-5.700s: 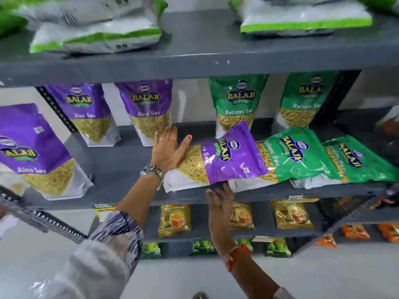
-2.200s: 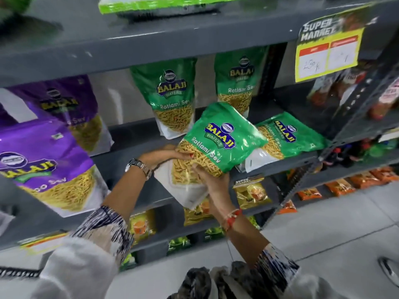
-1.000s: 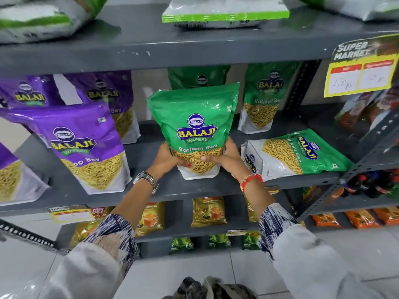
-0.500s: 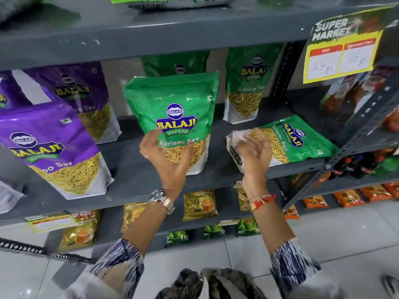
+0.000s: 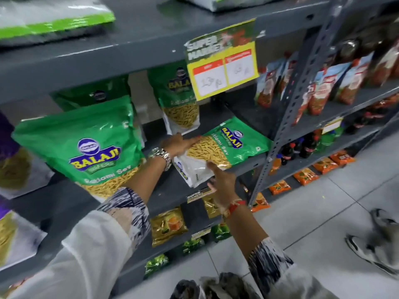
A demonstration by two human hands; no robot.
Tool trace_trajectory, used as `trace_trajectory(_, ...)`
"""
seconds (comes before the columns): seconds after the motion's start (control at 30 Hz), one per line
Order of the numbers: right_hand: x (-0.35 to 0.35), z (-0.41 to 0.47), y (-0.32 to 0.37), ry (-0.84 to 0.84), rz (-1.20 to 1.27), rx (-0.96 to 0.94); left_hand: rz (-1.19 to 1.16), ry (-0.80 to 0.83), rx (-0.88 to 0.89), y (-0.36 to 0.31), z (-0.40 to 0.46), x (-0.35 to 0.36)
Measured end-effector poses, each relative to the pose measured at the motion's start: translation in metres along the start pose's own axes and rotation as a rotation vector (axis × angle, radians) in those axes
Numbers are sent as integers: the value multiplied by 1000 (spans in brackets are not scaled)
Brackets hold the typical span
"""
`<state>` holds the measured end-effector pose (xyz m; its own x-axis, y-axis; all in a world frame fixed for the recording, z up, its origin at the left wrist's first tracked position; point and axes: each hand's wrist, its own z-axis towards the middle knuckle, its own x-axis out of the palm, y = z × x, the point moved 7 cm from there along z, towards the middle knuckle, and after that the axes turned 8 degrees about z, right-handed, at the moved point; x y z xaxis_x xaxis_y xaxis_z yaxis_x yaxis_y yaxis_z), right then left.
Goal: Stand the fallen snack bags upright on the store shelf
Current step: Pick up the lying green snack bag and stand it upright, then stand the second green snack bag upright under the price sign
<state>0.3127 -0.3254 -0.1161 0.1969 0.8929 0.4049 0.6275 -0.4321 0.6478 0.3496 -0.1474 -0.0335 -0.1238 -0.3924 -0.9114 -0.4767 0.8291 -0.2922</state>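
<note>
One green plastic Ratlami Sev snack bag [image 5: 224, 149] lies flat near the front edge of the grey metal middle shelf [image 5: 168, 188], close to the shelf's right end by the perforated upright post [image 5: 287, 117]. Its long axis runs slantwise: the white bottom end pokes out past the front edge toward the person, and the green top end points back and to the right, toward the post.

The left hand [image 5: 177, 144] rests against the far left side of the bag, fingers [image 5: 192, 140] laid together along its edge; whether they curl under it cannot be told. The right hand [image 5: 222, 181] comes from below the front edge, its fingers loosely spread, one fingertip touching the clear window of the bag, nothing pinched yet. Both hands are at the bag's white end, so that end is nearest and the top is farthest.

Judging from this, raising the bag means swinging the far green end up and round while the white base settles on the shelf. A matching green bag [image 5: 86, 147] stands upright at the front edge to the left, with more upright ones [image 5: 179, 100] behind.
</note>
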Motion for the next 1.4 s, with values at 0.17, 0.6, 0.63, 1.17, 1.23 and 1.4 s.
trace_trajectory(0.17, -10, 11, 13, 192, -51, 13, -68, 158, 65, -3, 3, 11)
trace_trajectory(0.6, -60, 13, 33, 432, -309, -67, -749, 141, 112, -27, -95, 59)
trace_trajectory(0.63, -58, 15, 43, 464, -328, -106, -783, 106, 123, -29, -96, 56)
trace_trajectory(1.17, -17, 1, 98, 766, -542, -477, -977, -294, 77, -18, -110, 42)
trace_trajectory(1.23, -3, 5, 105, 780, -565, -523, -949, -342, 95, -18, -104, 35)
trace_trajectory(1.4, 31, 18, 118, 797, -618, -590, -932, -451, 144, -21, -86, 16)
